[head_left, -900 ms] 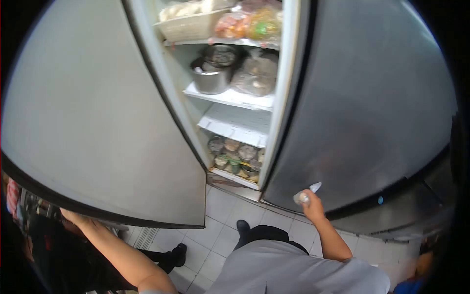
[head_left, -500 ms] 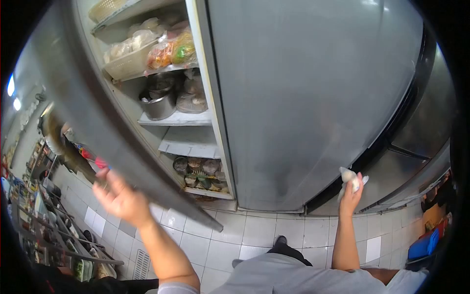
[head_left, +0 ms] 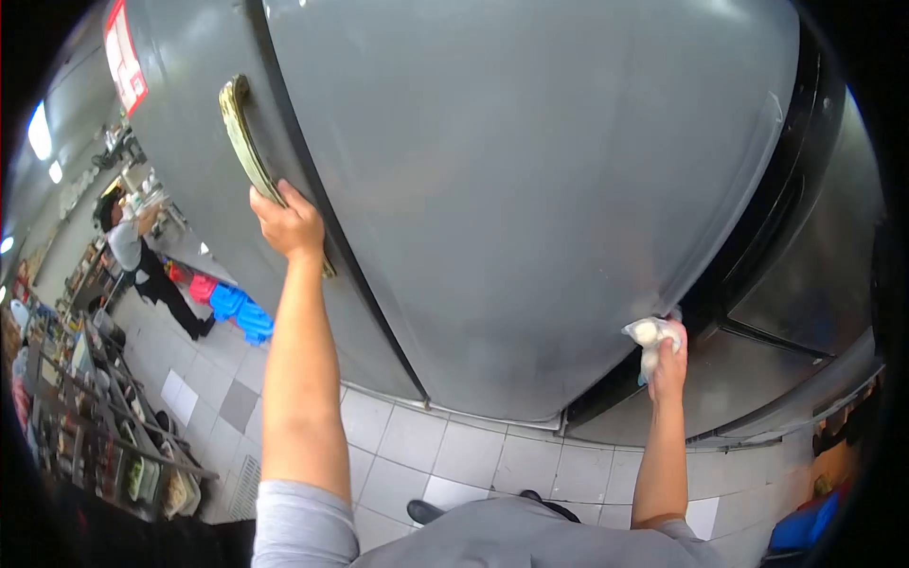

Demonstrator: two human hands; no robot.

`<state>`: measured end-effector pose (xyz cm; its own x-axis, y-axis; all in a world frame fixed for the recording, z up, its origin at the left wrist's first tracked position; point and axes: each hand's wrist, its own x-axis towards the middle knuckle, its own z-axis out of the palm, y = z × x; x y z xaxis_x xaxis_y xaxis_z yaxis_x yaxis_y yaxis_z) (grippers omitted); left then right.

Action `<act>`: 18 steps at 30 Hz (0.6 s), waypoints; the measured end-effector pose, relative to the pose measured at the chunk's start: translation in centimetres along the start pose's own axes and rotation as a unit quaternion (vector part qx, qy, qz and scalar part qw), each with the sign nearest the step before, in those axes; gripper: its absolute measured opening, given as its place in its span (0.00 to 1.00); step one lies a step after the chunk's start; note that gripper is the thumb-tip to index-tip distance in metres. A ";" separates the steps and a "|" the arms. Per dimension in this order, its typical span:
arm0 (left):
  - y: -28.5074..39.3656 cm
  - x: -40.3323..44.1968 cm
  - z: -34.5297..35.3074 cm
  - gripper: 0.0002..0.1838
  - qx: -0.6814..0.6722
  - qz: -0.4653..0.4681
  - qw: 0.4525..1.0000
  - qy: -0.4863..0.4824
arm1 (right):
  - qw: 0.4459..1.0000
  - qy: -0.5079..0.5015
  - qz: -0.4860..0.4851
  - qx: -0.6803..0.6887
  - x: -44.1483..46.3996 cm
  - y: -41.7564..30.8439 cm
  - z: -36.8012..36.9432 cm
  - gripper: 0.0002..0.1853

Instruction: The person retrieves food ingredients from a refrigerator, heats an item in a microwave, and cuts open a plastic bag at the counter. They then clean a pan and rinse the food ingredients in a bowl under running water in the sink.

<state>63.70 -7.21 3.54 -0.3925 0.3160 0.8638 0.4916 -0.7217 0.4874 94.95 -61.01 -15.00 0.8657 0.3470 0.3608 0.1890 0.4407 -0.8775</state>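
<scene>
Clear plastic bag (head_left: 650, 363): held in R hand (head_left: 670, 358), near lower R edge of wide grey door (head_left: 530, 218); can't tell if touching it.
Bag contents: pale, roundish; partly hidden by fingers + plastic, can't ID.
R hand: closed round bag, pinching plastic betw. thumb & fingers.
Handle (head_left: 244, 142): worn, brass-coloured, fixed on L door (head_left: 194, 161); gripped near lower end.
L hand (head_left: 292, 225): wrapped round handle, arm stretched out.
L door, status: looks shut, approx. level w/ wide door, dark seam betw.; closing prob. done.
Bag, status: picked up, in hand; not set down or emptied. L hand not off handle yet, so release prob. left.
Sticker (head_left: 124, 57): red & white, high on L door; can't read.
Dark steel unit (head_left: 805, 293): R of wide door, lower part.
Floor (head_left: 473, 454): pale tiles, under dark footwear.
Rack (head_left: 114, 445): far L, w/ containers, mostly too small to ID.
Other person (head_left: 142, 251): bkgd L, well apart, near blue items (head_left: 241, 312).
</scene>
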 end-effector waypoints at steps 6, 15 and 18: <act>0.5 -6.1 -4.8 0.40 0.128 -0.042 0.960 -0.244 | 0.959 -0.216 0.120 0.138 4.9 2.1 -5.6 0.28; 17.6 -29.7 -26.8 0.25 -0.096 -0.438 0.719 -0.530 | 0.914 -0.351 0.158 0.129 1.3 -2.1 -11.4 0.20; 23.6 -26.6 -29.8 0.21 -0.183 -0.403 0.733 -0.517 | 0.875 -0.451 0.118 0.129 -1.9 -2.4 -13.5 0.21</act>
<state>62.57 -51.02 -11.69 0.4512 0.8915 0.0418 0.1092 -0.1016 0.9888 99.08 -73.93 -17.83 0.1272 0.9145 0.3840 -0.1574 0.4009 -0.9025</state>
